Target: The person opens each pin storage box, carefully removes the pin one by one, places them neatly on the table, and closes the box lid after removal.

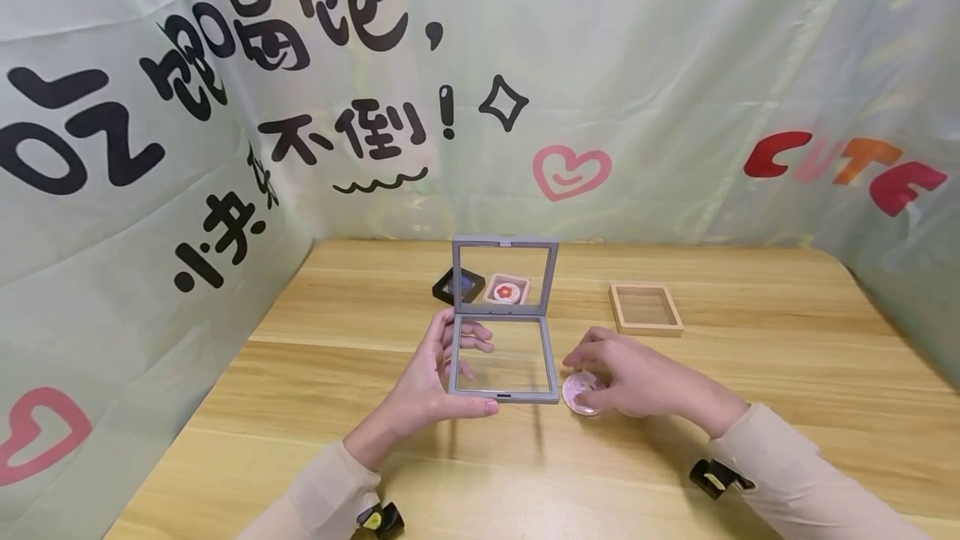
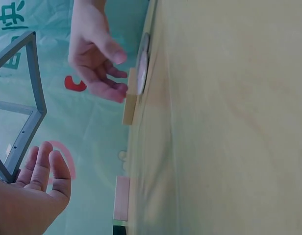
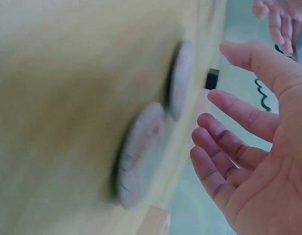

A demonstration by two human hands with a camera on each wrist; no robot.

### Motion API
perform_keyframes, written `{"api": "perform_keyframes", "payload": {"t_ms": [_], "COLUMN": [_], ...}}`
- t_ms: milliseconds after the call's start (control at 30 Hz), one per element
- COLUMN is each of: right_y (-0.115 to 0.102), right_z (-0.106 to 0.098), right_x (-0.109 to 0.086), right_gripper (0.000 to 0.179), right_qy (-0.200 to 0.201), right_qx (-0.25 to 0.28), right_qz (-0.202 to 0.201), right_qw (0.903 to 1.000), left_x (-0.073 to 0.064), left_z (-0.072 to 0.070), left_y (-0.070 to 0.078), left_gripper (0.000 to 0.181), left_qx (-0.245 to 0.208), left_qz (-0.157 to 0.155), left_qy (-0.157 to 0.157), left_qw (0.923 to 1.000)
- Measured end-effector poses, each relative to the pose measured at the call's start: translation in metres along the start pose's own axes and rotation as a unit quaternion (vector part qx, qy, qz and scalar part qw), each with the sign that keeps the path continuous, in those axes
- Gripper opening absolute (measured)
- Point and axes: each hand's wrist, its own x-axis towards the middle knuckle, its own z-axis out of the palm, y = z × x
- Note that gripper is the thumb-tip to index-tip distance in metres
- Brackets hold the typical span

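My left hand [image 1: 420,390] holds a grey hinged display frame [image 1: 551,361] above the table, thumb along its front edge and fingers behind. The frame stands unfolded, with clear film in its lower half. Low over the table to its right is my right hand [image 1: 645,373], its fingers loosely bent. Beneath that hand lies a round, pale patterned disc [image 1: 579,390], partly covered in the head view. The right wrist view shows a gap between the fingers and two such discs, the nearer one [image 3: 141,156] and another disc [image 3: 180,81], both on the table.
Behind the grey frame sit a small black frame [image 1: 444,290] and a pale pink case with a red-flower disc [image 1: 506,292]. A square light-wood frame [image 1: 649,330] lies farther right on the wooden table [image 1: 337,290]. A printed cloth [image 1: 660,65] encloses the table's back and sides.
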Motion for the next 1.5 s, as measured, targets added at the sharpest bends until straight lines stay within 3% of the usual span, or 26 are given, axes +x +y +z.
{"api": "perform_keyframes", "payload": {"t_ms": [200,467,600,867,1167,1500], "right_y": [-0.003,-0.007,-0.015,-0.025,-0.03,-0.032], "right_z": [-0.023,-0.041,-0.045,-0.048,-0.05,-0.054], "right_x": [-0.006,-0.008,-0.007,-0.001,0.002,0.002], "right_gripper": [0.034,0.034,0.038,0.053,0.08,0.077], "right_qy": [0.039,0.085,0.085,0.068,0.062,0.049], "right_qx": [-0.016,0.035,0.058,0.154,0.169,0.19], "right_qz": [-0.02,-0.037,-0.035,-0.04,-0.028,-0.033], "right_qw": [0.9989,0.995,0.9941,0.985,0.9832,0.9799], "left_x": [0.0,-0.001,-0.001,-0.004,-0.005,-0.005], "left_z": [0.002,0.004,0.006,0.012,0.015,0.016], "left_y": [0.002,0.003,0.003,0.001,0.003,0.003], "left_gripper": [0.104,0.103,0.1,0.109,0.109,0.108], "left_qx": [0.003,-0.004,-0.004,0.02,0.029,0.038], "left_qz": [0.006,0.009,0.009,0.013,0.015,0.044], "left_qy": [-0.002,-0.005,-0.017,-0.042,-0.056,-0.067], "left_qw": [1.0,0.9999,0.9998,0.9988,0.9979,0.9961]}}
